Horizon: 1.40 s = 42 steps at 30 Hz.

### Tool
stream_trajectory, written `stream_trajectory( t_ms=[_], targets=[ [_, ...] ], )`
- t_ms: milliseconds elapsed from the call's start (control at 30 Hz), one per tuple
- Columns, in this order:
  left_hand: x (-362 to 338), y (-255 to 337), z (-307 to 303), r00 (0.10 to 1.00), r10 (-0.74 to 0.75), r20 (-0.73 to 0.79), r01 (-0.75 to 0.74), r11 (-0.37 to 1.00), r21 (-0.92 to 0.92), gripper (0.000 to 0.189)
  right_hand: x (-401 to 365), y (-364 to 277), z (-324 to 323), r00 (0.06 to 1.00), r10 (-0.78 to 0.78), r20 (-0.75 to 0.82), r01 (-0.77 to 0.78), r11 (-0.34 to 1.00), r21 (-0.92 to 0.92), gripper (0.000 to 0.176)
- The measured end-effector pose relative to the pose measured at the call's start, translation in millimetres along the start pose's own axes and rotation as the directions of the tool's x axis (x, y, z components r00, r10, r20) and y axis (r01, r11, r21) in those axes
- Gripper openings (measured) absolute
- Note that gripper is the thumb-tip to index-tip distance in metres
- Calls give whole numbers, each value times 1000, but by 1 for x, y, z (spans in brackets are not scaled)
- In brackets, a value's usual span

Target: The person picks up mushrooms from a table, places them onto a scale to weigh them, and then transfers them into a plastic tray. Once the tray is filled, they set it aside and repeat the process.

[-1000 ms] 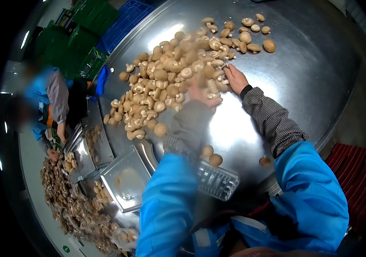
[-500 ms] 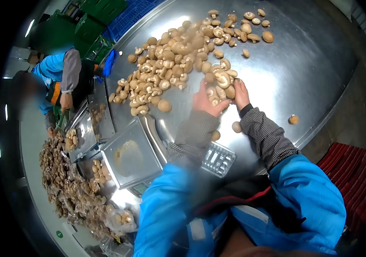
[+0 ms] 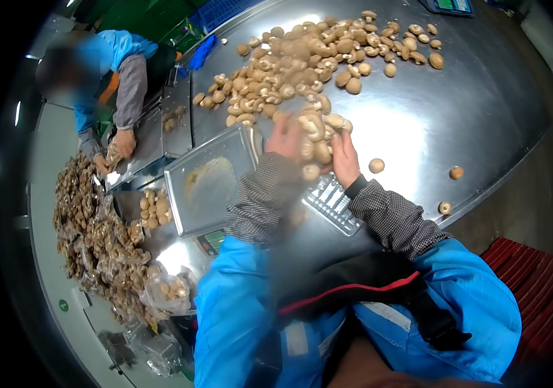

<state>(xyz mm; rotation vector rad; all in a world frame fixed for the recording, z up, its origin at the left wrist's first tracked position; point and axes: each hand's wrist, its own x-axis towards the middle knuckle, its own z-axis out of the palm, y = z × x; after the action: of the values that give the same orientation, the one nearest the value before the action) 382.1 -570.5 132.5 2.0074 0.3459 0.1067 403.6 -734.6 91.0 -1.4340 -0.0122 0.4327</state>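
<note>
Between my two hands is a cluster of brown mushrooms, pressed together from both sides. My left hand, partly blurred, cups the cluster from the left. On the other side, my right hand has its fingers curved against the mushrooms. A single mushroom shows just below the cluster, by the far end of a clear plastic tray. That tray lies on the metal table in front of my body, under and beside my right wrist. A large loose pile of mushrooms spreads across the table beyond my hands.
A weighing scale with a stained metal plate stands left of my left forearm. Loose mushrooms lie to the right. Bagged mushrooms are heaped at far left, where a co-worker's hands handle a bag. Red stacked crates stand at lower right.
My hands have carried the mushroom cluster away from the pile, toward my body and the plastic tray. The view has shifted. The co-worker's hands now hold a bag.
</note>
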Motion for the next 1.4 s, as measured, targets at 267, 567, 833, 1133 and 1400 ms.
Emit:
stream_trajectory(
  t_ms=[267,567,833,1133,1400],
  targets=[
    [-27,-91,-137,997,-16,-77,18,999,31,46,-36,-9,98,910,131,394,-79,986,-146,46],
    [-65,-82,-210,969,210,130,-243,722,648,40,-31,-1,125,882,8,471,258,829,-497,42],
    [-101,-70,-178,968,181,-172,-29,765,643,57,-3,-10,162,820,-274,503,568,499,-654,44],
    [-108,-79,-176,959,157,-234,11,808,590,64,1,3,149,830,-323,454,551,595,-585,46],
    [-176,-111,-218,785,-64,-617,0,995,-104,39,-66,42,56,666,-101,739,745,155,-649,29]
  ],
)
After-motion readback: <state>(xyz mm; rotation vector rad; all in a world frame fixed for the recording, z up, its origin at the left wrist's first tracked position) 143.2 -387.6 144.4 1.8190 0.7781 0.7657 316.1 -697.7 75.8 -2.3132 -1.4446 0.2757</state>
